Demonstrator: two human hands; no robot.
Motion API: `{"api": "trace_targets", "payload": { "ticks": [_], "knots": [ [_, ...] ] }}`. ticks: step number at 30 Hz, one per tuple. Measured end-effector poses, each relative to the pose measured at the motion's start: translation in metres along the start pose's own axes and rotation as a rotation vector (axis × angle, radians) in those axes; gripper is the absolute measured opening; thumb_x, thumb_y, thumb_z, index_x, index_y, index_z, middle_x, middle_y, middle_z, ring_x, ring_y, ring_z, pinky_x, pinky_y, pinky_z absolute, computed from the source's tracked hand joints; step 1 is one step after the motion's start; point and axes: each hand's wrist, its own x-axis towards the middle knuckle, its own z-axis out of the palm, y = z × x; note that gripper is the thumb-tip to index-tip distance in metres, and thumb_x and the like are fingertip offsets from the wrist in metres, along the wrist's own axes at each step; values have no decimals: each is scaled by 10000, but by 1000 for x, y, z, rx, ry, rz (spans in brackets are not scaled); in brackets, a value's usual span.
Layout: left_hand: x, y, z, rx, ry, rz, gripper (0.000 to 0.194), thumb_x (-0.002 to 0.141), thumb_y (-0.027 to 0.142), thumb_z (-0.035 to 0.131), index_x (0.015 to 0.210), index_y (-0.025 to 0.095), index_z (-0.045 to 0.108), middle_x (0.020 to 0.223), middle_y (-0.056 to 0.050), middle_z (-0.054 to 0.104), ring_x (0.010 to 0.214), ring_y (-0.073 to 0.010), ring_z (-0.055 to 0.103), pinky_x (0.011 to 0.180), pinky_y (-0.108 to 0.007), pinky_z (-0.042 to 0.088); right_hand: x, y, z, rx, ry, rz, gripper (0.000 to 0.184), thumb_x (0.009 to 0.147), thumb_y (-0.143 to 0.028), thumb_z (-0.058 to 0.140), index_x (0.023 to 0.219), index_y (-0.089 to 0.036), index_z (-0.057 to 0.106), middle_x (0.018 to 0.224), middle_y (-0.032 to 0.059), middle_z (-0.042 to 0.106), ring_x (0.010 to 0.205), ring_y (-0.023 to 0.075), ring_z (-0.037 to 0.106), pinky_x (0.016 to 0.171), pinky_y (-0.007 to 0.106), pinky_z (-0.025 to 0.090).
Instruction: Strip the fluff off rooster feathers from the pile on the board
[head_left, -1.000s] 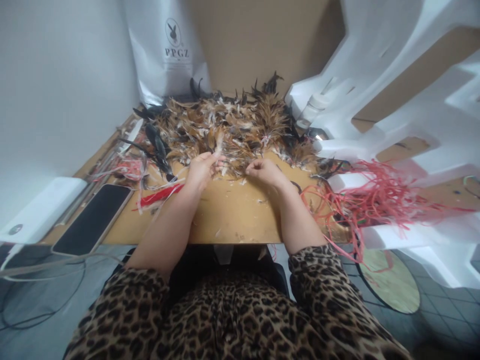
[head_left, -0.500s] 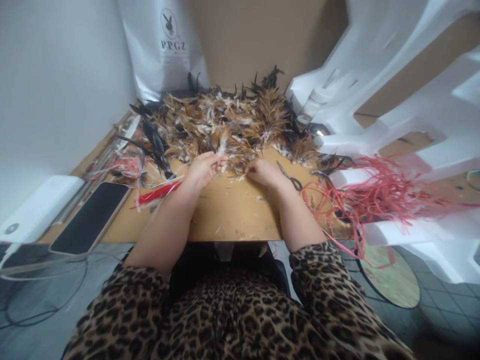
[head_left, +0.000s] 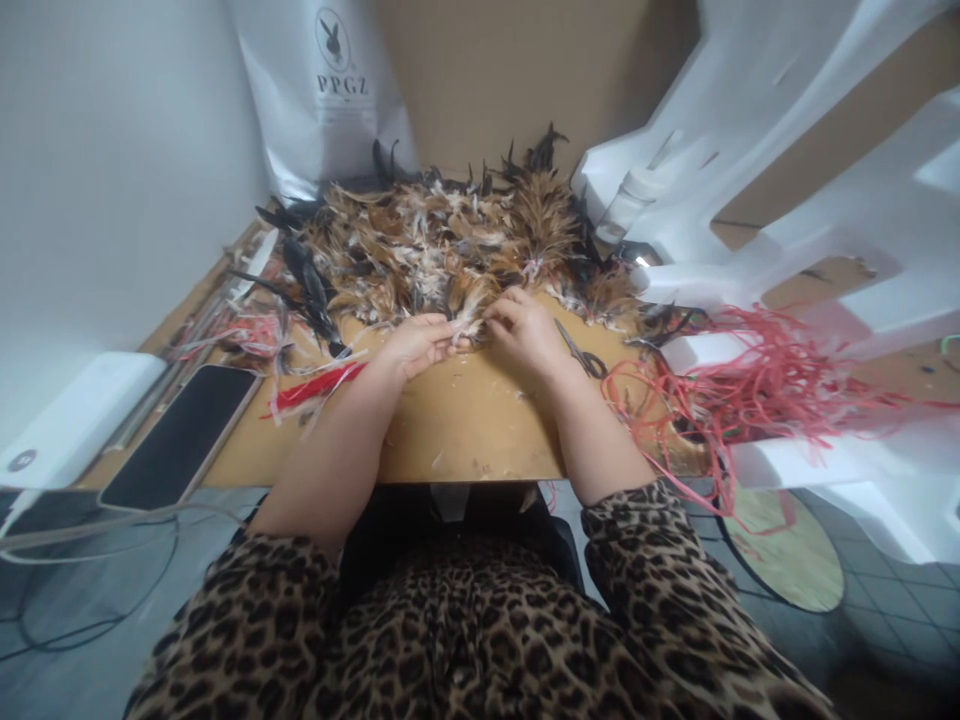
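Observation:
Between the thumb and fingers of my left hand (head_left: 422, 345) is a small bunch of brown feathers (head_left: 472, 296), its pale base pinched and its tips pointing away from me. Close to its right side, my right hand (head_left: 525, 328) has thumb and fingertips pressed together; what they hold, if anything, is too small to make out. Beyond both hands a broad heap of brown, white and black feathers (head_left: 427, 235) covers the back of the table (head_left: 465, 430). A pair of scissors (head_left: 581, 350) lies just right of my right hand.
At the left are a phone (head_left: 180, 435), a white power bank (head_left: 82, 415) with a cable, and red strips (head_left: 311, 390). Tangled pink-red ribbon (head_left: 772, 390) spreads over white foam pieces at the right. A silver bag (head_left: 330, 120) and a bottle (head_left: 630, 203) stand behind.
My left hand has shifted slightly right and towards me with the feather bunch. My right hand has lifted from the feather heap's near edge up to beside the bunch.

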Motion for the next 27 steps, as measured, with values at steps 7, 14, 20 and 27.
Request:
{"api": "trace_targets", "payload": {
  "ticks": [7, 14, 20, 27],
  "knots": [
    [1, -1, 2, -40, 39, 44, 36, 731, 59, 643, 701, 47, 627, 667, -98, 668, 570, -81, 621, 541, -145, 484, 3, 1, 15, 201, 203, 102, 139, 766, -202, 539, 866, -173, 632, 823, 38, 554, 732, 136, 505, 702, 276, 413],
    [4, 0, 2, -49, 106, 193, 115, 715, 110, 675, 640, 75, 594, 692, -95, 679, 586, -79, 624, 561, -150, 481, 8, 0, 19, 795, 214, 535, 247, 725, -405, 618, 738, -163, 577, 550, -40, 475, 489, 69, 387, 484, 213, 311],
    [2, -1, 6, 13, 114, 293, 233, 669, 188, 722, 572, 107, 527, 633, -61, 662, 572, -83, 614, 570, -170, 475, 7, -13, 22, 1106, -7, 661, 350, 627, -464, 707, 620, -152, 549, 503, -43, 487, 408, 34, 330, 400, 198, 196],
    [2, -3, 6, 103, 114, 282, 272, 603, 259, 769, 593, 108, 543, 658, -59, 663, 612, -104, 632, 561, -178, 473, 8, -17, 27, 1272, 37, 641, 315, 557, -369, 762, 676, -162, 557, 479, -60, 512, 398, 31, 334, 402, 183, 203]
  ]
}}
